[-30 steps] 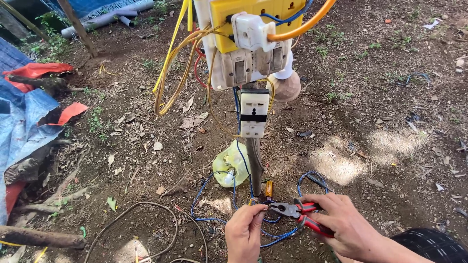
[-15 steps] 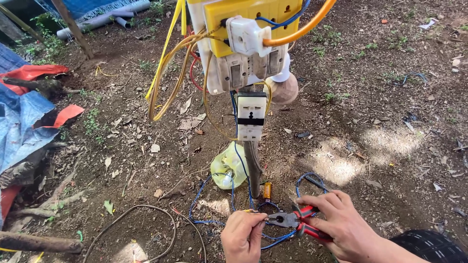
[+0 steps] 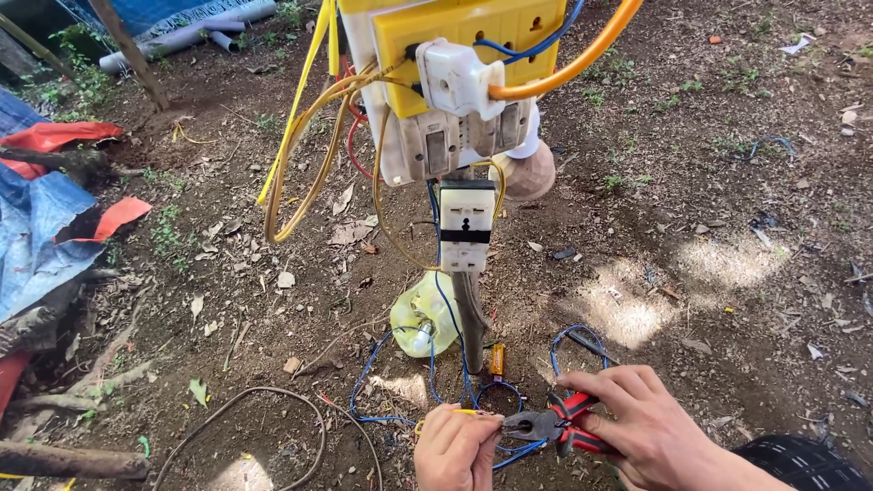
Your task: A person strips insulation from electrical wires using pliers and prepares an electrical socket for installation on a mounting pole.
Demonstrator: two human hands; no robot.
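a crumpled blue tarpaulin [image 3: 41, 241] lay at the far left on the bare dirt ground [image 3: 727, 273]. low in the middle, the left hand [image 3: 455, 450] pinched a thin yellow wire [image 3: 452, 414] beside the jaws of red-handled metal pliers [image 3: 555, 425], which the right hand [image 3: 641, 427] gripped around the handles. above hung a yellow plastic socket board [image 3: 455, 41].
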